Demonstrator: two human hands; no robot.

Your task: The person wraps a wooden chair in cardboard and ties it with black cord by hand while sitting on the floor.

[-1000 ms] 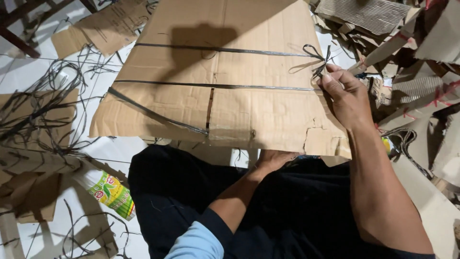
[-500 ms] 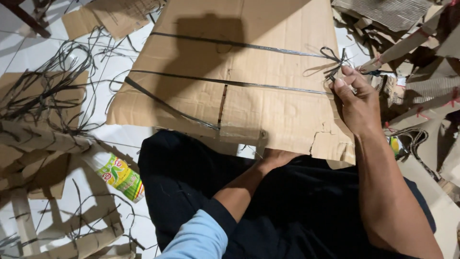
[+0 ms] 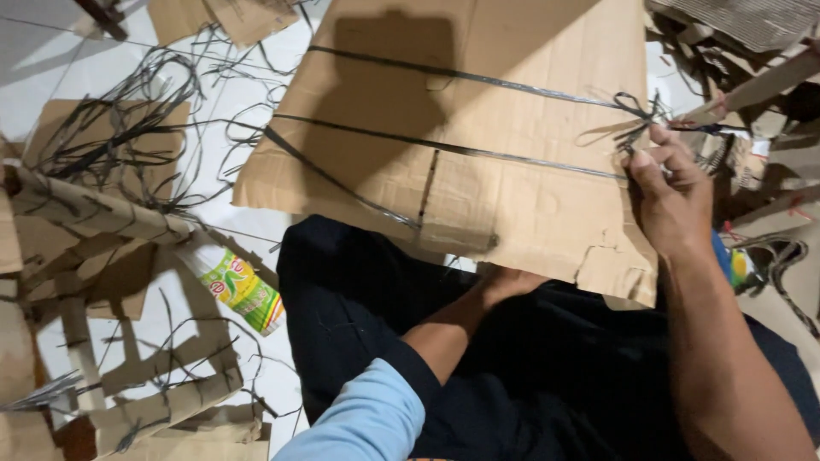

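**Bundle drifts right as the knot is worked**

Shifted toward three o'clock since a second ago, the flat brown corrugated cardboard bundle (image 3: 478,128) now fills the upper middle of the view, and the white bottle with a green and yellow label (image 3: 235,286) on the floor has slid rightward with it. At the bundle's three o'clock edge the right hand (image 3: 675,201) is clenched, fingers pinching the thin black plastic strapping (image 3: 444,147) just below its bow-like knot (image 3: 636,111). The left hand (image 3: 508,282) sits under the bundle's six o'clock edge, mostly hidden, so I cannot tell whether it grips or merely props. The bundle rests across the person's lap, in dark trousers (image 3: 359,299).

Risk, as I judge it: the near edge is torn at about five o'clock, and a hard pull on the strapping could rip further or loosen the knot. Loose black strap offcuts (image 3: 120,128) lie on the white floor at ten o'clock, with cardboard scraps (image 3: 85,213) at nine.
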